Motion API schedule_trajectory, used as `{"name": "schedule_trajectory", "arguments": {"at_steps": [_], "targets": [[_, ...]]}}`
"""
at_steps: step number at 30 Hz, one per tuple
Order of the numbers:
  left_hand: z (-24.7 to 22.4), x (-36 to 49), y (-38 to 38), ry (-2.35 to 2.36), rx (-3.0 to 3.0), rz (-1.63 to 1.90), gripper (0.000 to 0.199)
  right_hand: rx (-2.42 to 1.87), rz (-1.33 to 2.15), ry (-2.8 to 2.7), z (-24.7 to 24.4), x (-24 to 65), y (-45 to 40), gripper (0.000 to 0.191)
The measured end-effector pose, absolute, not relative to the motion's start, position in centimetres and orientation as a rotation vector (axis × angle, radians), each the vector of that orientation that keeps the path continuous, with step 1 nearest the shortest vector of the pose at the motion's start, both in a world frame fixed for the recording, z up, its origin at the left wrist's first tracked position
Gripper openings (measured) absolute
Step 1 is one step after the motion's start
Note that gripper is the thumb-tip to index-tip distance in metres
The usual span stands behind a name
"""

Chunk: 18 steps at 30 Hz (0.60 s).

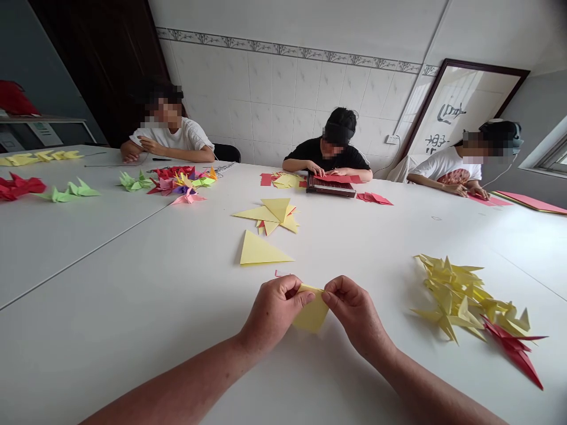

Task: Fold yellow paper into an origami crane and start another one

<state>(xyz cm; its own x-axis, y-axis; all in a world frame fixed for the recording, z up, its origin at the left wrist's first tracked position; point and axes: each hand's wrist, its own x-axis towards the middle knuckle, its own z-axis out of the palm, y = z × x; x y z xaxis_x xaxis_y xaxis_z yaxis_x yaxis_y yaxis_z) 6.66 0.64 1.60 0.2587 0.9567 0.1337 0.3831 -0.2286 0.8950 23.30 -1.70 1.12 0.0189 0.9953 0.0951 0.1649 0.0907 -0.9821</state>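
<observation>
The left hand (pixel 272 313) and right hand (pixel 357 313) both pinch a folded sheet of yellow paper (pixel 312 310) between thumbs and fingers; the sheet sits between them, its point hanging toward the white tabletop (pixel 110 248); just ahead of the hands lies a yellow paper triangle (pixel 261 249); beyond it sit overlapping yellow folded pieces (pixel 274 215); right of the hands lie yellow paper cranes (pixel 456 295) and a red paper crane (pixel 516 348); farther ahead, a co-worker's hands (pixel 316 170) touch red paper (pixel 339 178) on a dark wooden box (pixel 330 188); the brush writing (pixel 449 112) on the far framed picture cannot be read.
</observation>
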Motion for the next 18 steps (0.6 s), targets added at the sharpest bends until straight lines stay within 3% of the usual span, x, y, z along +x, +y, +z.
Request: {"name": "schedule_trajectory", "arguments": {"at_steps": [18], "targets": [[1.80, 6.65, 0.68, 1.232, 1.773, 1.007, 0.037, -1.187, 1.202, -1.213, 0.53, 23.65, -1.20, 0.030]]}}
